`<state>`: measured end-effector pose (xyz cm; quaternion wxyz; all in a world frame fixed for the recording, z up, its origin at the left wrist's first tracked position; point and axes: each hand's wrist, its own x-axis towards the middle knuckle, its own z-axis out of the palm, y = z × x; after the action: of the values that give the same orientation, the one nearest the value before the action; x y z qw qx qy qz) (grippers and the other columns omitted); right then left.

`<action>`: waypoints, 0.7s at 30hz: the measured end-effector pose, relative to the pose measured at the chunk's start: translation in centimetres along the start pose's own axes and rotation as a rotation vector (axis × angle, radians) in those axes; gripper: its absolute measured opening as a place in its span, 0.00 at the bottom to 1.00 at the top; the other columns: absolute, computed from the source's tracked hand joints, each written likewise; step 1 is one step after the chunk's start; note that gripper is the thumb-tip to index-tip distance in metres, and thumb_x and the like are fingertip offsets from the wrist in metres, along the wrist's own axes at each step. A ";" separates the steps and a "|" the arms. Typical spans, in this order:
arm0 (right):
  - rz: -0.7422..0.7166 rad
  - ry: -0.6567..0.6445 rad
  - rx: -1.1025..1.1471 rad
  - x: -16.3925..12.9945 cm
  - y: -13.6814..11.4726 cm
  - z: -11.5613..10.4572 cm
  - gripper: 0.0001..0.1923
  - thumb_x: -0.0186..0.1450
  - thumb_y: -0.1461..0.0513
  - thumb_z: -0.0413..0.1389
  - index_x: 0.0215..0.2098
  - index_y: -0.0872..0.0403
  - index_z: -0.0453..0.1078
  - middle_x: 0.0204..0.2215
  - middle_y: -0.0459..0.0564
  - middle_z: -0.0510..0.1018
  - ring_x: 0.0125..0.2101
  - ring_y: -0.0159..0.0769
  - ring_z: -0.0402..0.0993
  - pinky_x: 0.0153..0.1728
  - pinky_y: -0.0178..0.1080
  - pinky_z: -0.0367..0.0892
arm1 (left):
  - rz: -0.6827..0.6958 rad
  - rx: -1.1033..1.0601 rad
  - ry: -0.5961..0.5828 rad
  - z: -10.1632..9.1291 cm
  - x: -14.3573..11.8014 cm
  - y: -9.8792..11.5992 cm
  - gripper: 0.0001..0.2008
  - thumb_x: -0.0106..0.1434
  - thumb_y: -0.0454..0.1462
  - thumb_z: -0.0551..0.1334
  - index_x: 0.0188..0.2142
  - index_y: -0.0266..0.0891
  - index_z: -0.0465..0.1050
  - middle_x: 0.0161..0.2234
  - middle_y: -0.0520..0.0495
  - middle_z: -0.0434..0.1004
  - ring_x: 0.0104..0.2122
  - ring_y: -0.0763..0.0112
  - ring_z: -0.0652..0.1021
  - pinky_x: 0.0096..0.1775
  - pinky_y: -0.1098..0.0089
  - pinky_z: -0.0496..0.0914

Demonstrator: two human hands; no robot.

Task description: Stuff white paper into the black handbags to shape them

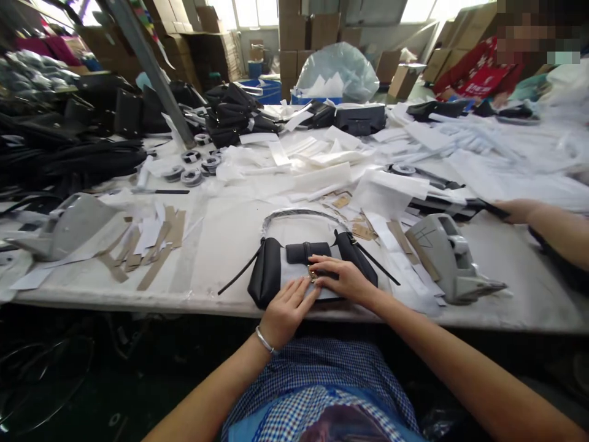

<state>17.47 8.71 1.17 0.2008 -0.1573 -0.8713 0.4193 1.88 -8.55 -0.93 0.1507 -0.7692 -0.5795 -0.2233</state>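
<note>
Fingertips [309, 283] of my left hand [288, 310] and those of my right hand [345, 279] meet at a small gold clasp [313, 274] on the front of a black bag [308, 270]. Left fingers lie extended and flat on the white paper wrap [292, 277] covering the bag's front, grasping nothing. Right fingers are curled over the clasp, thumb and forefinger apparently pinching it; I cannot tell how firmly. I note the bag lies flat at the near edge of the table [221, 239], directly under both hands, its handle [299, 213] arching away from me and a thin strap [237, 276] trailing left. A silver bangle [264, 339] sits on my left wrist. Grey tape dispensers stand on either side: one left [69, 227], one right [448, 255]. Another person's hand [518, 210] rests at far right, well apart from the bag.
</note>
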 end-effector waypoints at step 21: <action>-0.351 -0.499 -0.661 4.9 -1.0 -2.5 0.08 0.69 0.66 0.56 0.39 0.52 0.78 0.44 0.47 0.82 0.43 0.37 0.77 0.42 0.37 0.71 | -0.050 -0.047 0.010 1.1 0.1 0.3 0.30 0.62 0.26 0.51 0.64 0.40 0.62 0.62 0.51 0.68 0.61 0.61 0.70 0.60 0.60 0.68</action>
<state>14.34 11.93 4.51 -0.0081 0.0433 -0.9937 0.1033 2.35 -8.06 -1.79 0.1299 -0.7566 -0.5923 -0.2446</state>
